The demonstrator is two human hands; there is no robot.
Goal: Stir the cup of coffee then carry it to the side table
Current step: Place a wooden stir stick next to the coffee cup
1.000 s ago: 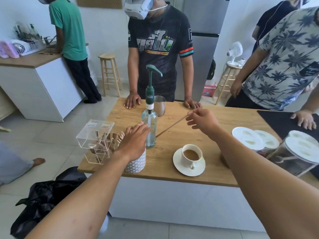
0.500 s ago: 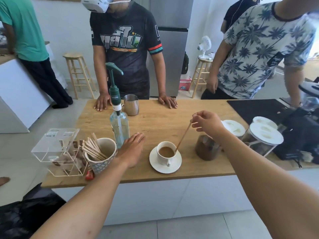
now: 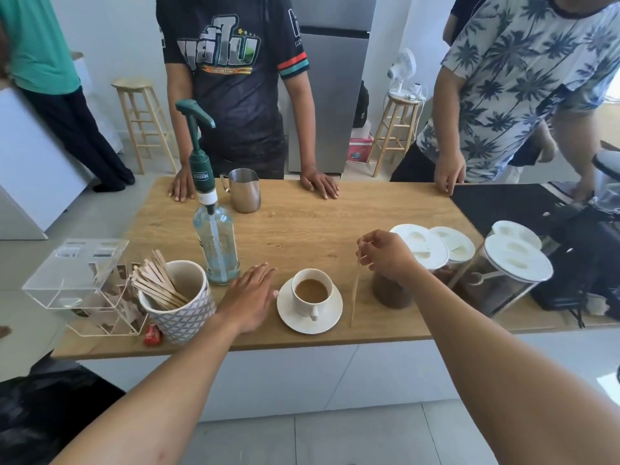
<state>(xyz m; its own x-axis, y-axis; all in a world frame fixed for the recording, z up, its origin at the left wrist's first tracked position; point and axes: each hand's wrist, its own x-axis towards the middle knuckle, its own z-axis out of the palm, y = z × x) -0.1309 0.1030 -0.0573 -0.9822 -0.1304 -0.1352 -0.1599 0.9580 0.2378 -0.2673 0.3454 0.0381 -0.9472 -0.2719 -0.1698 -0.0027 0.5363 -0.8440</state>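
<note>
A white cup of milky coffee (image 3: 310, 292) stands on a white saucer (image 3: 330, 317) near the front edge of the wooden table (image 3: 302, 226). My right hand (image 3: 385, 253) pinches the top of a thin wooden stir stick (image 3: 354, 298), which hangs almost upright just right of the saucer, outside the cup. My left hand (image 3: 250, 297) lies flat and open on the table, fingers nearly touching the saucer's left rim.
Left of my left hand a patterned cup (image 3: 181, 307) holds several stir sticks, beside a clear acrylic box (image 3: 75, 273) and a pump bottle (image 3: 214, 236). A steel jug (image 3: 245, 189) stands further back. Lidded jars (image 3: 503, 273) crowd the right. People lean on the far edge.
My right hand has swung the stir stick from pointing left over the table, down toward the cup, to hanging upright right of the saucer. My left hand moved from the stick cup to beside the saucer.
</note>
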